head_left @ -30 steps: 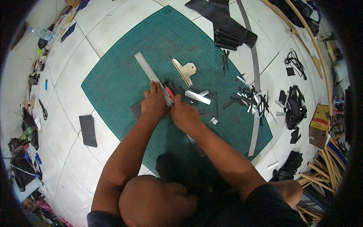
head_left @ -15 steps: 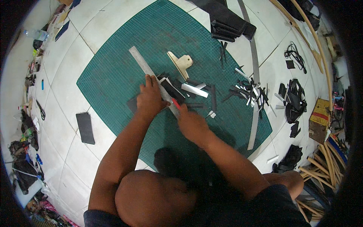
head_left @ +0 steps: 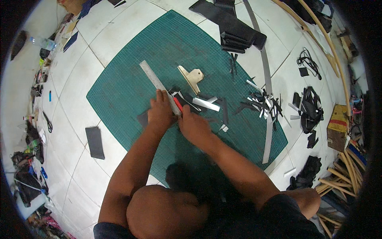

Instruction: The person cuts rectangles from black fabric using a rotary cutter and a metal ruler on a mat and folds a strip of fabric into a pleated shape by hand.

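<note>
Compared with half a second ago, I have my right grip farther up along the metal ruler, its red tool moved up too, and the gap to my left grip has closed to almost nothing. The tool and right grip now cover part of the dark piece that lay more open beside the ruler, and my head view has shifted, so the green mat sits lower in it.

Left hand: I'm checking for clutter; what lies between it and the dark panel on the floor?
In the head view, a dark piece by the left hand, then green mat and white tile.
</note>
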### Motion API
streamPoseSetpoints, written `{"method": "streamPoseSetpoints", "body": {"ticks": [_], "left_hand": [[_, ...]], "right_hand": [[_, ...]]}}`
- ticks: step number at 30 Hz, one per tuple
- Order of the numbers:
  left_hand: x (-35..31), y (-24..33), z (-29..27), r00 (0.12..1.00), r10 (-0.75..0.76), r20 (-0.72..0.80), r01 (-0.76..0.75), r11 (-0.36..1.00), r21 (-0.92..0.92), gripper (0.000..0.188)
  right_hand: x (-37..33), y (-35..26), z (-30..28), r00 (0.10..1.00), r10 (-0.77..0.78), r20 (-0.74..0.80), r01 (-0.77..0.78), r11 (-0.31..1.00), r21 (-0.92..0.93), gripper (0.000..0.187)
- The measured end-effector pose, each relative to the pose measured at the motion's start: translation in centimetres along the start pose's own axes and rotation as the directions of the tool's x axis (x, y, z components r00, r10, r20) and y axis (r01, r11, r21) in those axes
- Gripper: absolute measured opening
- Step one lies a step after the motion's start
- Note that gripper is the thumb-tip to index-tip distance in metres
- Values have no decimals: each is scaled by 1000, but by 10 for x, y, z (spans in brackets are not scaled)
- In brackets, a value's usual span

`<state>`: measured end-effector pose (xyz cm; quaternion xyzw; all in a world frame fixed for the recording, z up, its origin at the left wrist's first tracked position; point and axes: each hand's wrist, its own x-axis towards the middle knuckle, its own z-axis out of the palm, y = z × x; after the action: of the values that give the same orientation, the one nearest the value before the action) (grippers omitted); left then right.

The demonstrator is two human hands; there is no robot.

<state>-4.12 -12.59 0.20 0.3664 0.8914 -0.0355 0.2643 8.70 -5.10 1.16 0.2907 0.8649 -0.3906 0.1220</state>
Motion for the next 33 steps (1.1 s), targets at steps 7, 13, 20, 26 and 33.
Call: {"method": "streamPoseSetpoints", "body": {"ticks": [7,13,20,26,33], "left_hand": [[-1,-2,3,1000,-4,-15,4,1000,-7,104],[5,-4,17,997,-14,-80,16,1000,24,108],[-5,-1,-1,1000,3,-9,-4,999,-51,115],[-3,-5,2,999,14,-40,-16,999,-38,119],[2,0,1,1000,-2,23,2,1000,-4,111]], "right_hand": [[20,3,13,998,41,46,-38,997,-72,26],[22,-5,6,998,20,56,-17,998,-68,24],[-51,30,-3,953,182,243,-150,978,-144,28],[-69,15,-29,912,279,300,-219,951,-219,29],[4,2,6,1000,22,-9,-23,996,-81,26]]}}
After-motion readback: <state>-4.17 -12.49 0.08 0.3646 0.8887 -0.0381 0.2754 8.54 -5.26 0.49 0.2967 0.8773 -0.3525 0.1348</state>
